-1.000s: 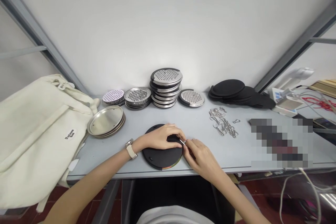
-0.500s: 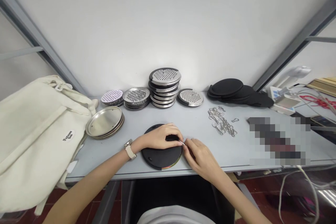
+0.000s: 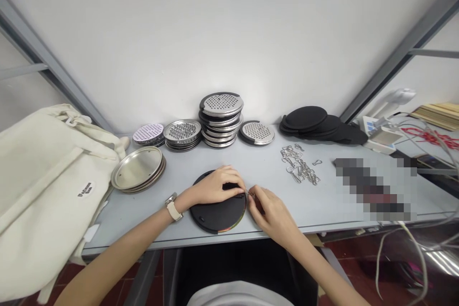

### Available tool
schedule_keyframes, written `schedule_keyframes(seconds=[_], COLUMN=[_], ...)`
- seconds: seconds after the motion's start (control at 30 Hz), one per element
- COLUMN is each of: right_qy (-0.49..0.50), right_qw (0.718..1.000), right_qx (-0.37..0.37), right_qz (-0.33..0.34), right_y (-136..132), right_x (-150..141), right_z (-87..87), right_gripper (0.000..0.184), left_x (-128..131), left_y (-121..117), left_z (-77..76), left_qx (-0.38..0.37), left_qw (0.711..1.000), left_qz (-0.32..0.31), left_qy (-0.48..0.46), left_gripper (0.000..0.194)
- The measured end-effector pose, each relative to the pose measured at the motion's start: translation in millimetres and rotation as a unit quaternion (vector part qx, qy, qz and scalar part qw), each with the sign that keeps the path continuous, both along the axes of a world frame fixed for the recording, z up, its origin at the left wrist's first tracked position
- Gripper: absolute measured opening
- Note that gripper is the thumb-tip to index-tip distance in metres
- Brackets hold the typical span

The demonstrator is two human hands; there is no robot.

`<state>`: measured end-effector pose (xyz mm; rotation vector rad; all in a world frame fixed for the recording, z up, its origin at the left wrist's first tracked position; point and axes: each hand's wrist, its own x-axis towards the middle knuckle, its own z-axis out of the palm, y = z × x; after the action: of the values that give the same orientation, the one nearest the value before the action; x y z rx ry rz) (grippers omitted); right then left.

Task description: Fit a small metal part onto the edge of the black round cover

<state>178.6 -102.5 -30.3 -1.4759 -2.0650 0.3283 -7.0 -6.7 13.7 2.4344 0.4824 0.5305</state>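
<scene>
Everything on the desk sits a little further left and lower in the view than half a second ago, and the right hand (image 3: 270, 213) has closed in on the left hand (image 3: 215, 186), with a thin metal sliver (image 3: 249, 193) now between them.

The left forearm comes in from the lower left, with the wrist low and a white-strapped wristwatch (image 3: 173, 209) on it. That hand lies curled over the upper right of a black disc (image 3: 211, 217), fingers bent and gripping it. The disc lies flat on the desk (image 3: 215, 158), near the front edge, with multicoloured layers showing at its lower rim (image 3: 229, 230). The right hand comes up from the lower right, its thumb and forefinger pinched almost shut on the sliver at the disc's right rim; what the sliver is, exactly, is too small to tell.

Beyond the hands stand perforated steel graters (image 3: 221, 105) in a stack, a loose grater (image 3: 256, 133), plain steel discs (image 3: 138, 168), black discs (image 3: 304, 118) and a heap of metal key rings (image 3: 299, 165). A cream canvas tote bag (image 3: 46, 196) lies at the left, its small black-printed label (image 3: 85, 189) too blurred to read.
</scene>
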Motion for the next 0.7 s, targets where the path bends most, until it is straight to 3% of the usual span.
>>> schedule_keyframes(seconds=[0.7], right_qy=[-0.013], right_qw=[1.0], right_qx=[0.003], right_qz=[0.019], right_y=[-0.4], right_x=[1.1], right_z=[-0.8], right_gripper=[0.015], left_x=[2.2], left_y=[-0.1], left_z=[-1.6], left_qx=[0.021], left_qw=[0.999], left_qz=[0.031], left_qy=[-0.018], left_gripper=[0.02])
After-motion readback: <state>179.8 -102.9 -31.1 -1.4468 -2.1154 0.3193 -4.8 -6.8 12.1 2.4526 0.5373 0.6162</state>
